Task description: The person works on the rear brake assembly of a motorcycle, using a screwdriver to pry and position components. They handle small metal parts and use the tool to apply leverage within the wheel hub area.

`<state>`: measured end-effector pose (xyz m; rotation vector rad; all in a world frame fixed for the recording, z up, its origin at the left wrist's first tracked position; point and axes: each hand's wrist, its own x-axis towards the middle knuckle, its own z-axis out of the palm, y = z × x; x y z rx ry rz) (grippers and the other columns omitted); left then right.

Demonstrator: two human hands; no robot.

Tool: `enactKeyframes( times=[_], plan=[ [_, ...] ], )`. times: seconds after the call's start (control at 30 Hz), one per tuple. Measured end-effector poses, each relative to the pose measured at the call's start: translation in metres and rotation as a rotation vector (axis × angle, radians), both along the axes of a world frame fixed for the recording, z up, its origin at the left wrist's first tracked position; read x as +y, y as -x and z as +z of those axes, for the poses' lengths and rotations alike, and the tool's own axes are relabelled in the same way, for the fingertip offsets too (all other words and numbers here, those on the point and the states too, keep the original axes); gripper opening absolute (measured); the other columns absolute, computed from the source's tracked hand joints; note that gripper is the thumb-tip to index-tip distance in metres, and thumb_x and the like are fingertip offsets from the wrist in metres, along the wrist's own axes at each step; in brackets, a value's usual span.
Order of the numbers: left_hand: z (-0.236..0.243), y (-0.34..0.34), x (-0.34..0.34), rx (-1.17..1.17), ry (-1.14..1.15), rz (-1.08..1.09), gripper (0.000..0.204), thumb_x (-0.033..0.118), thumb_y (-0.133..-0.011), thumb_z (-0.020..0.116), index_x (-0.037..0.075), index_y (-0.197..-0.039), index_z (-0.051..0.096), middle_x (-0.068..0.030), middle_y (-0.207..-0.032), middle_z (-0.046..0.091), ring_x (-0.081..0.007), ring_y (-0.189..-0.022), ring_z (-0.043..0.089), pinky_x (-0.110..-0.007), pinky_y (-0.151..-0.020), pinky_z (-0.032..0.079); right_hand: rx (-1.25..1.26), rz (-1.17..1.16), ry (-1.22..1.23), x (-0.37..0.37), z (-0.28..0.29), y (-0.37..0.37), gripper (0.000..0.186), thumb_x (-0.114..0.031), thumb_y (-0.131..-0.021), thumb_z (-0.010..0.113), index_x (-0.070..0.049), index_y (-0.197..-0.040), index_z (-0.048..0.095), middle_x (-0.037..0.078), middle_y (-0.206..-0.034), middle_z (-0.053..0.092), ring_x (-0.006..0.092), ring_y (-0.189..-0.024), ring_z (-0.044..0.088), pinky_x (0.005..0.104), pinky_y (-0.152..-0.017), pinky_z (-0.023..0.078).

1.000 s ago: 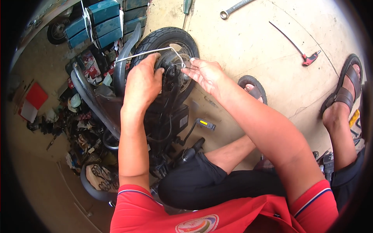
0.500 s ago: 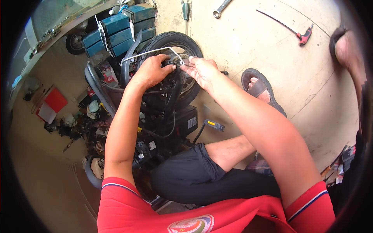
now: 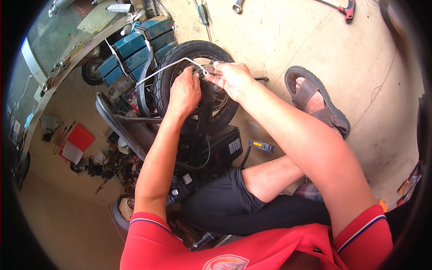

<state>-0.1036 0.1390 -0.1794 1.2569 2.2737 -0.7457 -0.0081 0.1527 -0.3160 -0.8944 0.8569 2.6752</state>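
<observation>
A wheel with a black tyre (image 3: 163, 56) lies ahead of me, part of a two-wheeled vehicle with a dark frame. A bent silver metal rod (image 3: 164, 69) crosses over the tyre, its end loop near the hub. My right hand (image 3: 234, 80) pinches at that end between thumb and fingers. Beside it, my left hand (image 3: 184, 92) is closed over the hub area with fingertips pressed together; whatever it grips is hidden. A brake disc (image 3: 219, 104) shows partly below the hands.
Blue drawers (image 3: 130, 49) stand at the far left. A wrench (image 3: 237, 6), a teal-handled screwdriver (image 3: 202, 14) and a red-handled tool (image 3: 349, 11) lie on the floor. My sandalled foot (image 3: 312, 96) is right of the wheel; a pedal (image 3: 262, 146) sticks out nearby.
The view has shifted, so the floor tools sit higher in the picture. My left hand has turned more upright, its fingers closer to the rod's end. My right hand keeps its pinch.
</observation>
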Motion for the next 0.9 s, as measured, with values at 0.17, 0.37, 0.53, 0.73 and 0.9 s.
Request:
enactKeyframes(
  times=[0.17,0.37,0.53,0.73,0.9],
  plan=[
    [0.009,-0.002,0.001,0.000,-0.097,0.128,0.037,0.020,-0.099,0.064,-0.006,-0.124,0.059,-0.0321,-0.109,0.069,-0.0474,-0.104,0.067,-0.048,-0.095,0.052,0.022,0.005,-0.003,-0.010,-0.002,-0.002,0.017,-0.003,-0.105,0.054,0.012,-0.112,0.059,0.019,-0.109,0.067,0.0272,-0.096,0.070,0.0401,-0.089,0.064],
    [0.027,-0.007,0.005,0.092,-0.033,-0.016,0.039,0.022,-0.093,0.072,-0.005,-0.122,0.068,-0.0279,-0.108,0.068,-0.0447,-0.099,0.068,-0.045,-0.089,0.054,0.039,-0.017,0.010,-0.012,-0.001,-0.004,0.015,-0.003,-0.105,0.055,0.011,-0.110,0.059,0.019,-0.110,0.067,0.0263,-0.098,0.070,0.0400,-0.089,0.064],
    [0.007,0.003,0.004,0.009,0.034,-0.124,0.042,0.016,-0.095,0.064,-0.002,-0.133,0.063,-0.0301,-0.118,0.067,-0.0478,-0.110,0.064,-0.050,-0.096,0.051,0.030,-0.050,-0.003,-0.012,-0.003,0.006,0.017,-0.004,-0.105,0.055,0.010,-0.114,0.058,0.017,-0.108,0.067,0.0250,-0.096,0.070,0.0372,-0.089,0.064],
    [0.007,0.002,0.018,-0.003,0.055,0.043,0.044,0.019,-0.096,0.063,-0.003,-0.134,0.059,-0.0306,-0.110,0.069,-0.0477,-0.108,0.065,-0.052,-0.094,0.051,0.020,0.047,-0.098,-0.015,-0.007,0.001,0.018,-0.002,-0.104,0.056,0.010,-0.118,0.056,0.016,-0.110,0.067,0.0232,-0.097,0.071,0.0347,-0.088,0.065],
    [-0.010,0.010,0.020,0.102,0.112,0.017,0.036,0.034,-0.101,0.061,-0.002,-0.095,0.065,-0.0287,-0.087,0.069,-0.0489,-0.091,0.067,-0.056,-0.081,0.050,-0.013,0.063,-0.159,-0.018,0.001,-0.001,0.018,-0.002,-0.104,0.057,0.008,-0.119,0.057,0.014,-0.111,0.067,0.0214,-0.096,0.070,0.0345,-0.088,0.065]
  ],
)
